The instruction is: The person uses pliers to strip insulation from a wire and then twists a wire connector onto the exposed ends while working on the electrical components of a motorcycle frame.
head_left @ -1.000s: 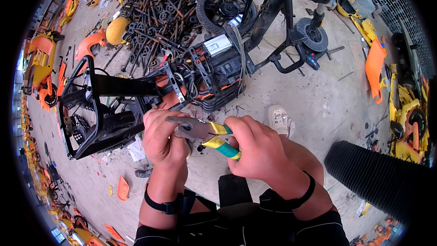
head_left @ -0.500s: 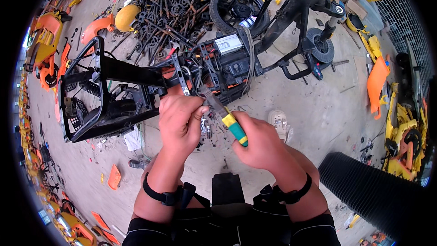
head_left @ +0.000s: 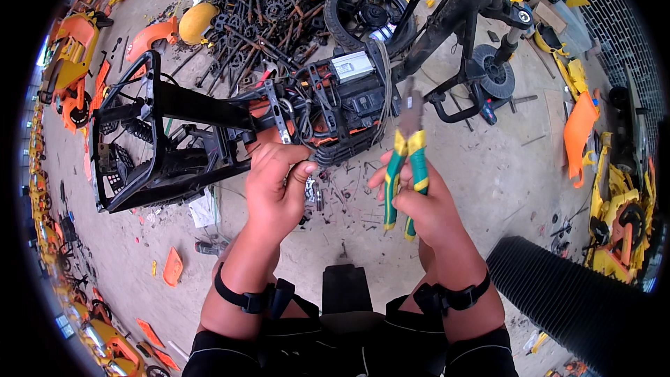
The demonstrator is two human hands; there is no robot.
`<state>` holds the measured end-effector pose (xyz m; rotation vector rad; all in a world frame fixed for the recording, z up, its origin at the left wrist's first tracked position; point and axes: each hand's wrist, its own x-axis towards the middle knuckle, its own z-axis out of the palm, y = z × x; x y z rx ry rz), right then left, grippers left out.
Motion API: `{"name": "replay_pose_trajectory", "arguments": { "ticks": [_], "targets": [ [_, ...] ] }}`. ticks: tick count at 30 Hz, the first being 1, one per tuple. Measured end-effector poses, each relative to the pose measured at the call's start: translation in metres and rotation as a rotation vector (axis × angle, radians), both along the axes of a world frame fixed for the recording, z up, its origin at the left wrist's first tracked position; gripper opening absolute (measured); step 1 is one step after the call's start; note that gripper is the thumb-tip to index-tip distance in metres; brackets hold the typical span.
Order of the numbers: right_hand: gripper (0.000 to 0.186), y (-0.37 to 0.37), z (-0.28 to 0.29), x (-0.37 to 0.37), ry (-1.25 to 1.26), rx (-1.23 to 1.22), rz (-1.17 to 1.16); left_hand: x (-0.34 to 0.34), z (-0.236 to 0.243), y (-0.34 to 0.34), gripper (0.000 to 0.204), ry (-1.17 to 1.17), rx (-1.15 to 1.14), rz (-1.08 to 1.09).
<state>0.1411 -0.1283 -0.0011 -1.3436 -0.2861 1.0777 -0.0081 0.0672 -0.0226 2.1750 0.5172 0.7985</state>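
The right hand (head_left: 426, 202) is closed around the green and yellow handles of the pliers (head_left: 407, 157), whose nose points up toward the black frame (head_left: 230, 132). The left hand (head_left: 276, 185) grips the lower edge of the frame, fingers curled, near the bundle of wires (head_left: 384, 91). The frame lies on the concrete floor (head_left: 488, 167), in front of a pile of scrap (head_left: 272, 7).

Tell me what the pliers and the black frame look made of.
Pliers in the right hand: dull grey metal head, likely steel; green-and-yellow grips look like matte rubber or plastic. Black frame, near the left hand: thin bars, apparently painted metal or plastic; unclear.
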Motion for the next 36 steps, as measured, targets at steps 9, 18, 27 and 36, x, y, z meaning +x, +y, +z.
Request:
{"name": "replay_pose_trajectory", "arguments": {
  "ticks": [9, 18, 27, 36],
  "targets": [
    [0.063, -0.003, 0.006, -0.027, -0.037, -0.105, 0.386, 0.008, 0.001, -0.013, 0.016, -0.044, -0.127, 0.003],
    [0.090, 0.006, -0.009, -0.041, -0.745, -0.153, 0.255, 0.006, 0.004, -0.016, 0.016, 0.006, -0.228, -0.042],
    [0.102, 0.015, 0.002, -0.042, -1.305, -0.313, 0.151, -0.001, -0.005, -0.015, 0.022, -0.094, -0.353, -0.079],
    [0.096, 0.018, 0.005, -0.046, -1.241, -0.300, 0.183, -0.002, -0.011, -0.004, 0.019, -0.188, -0.243, -0.122]
  ]
}}
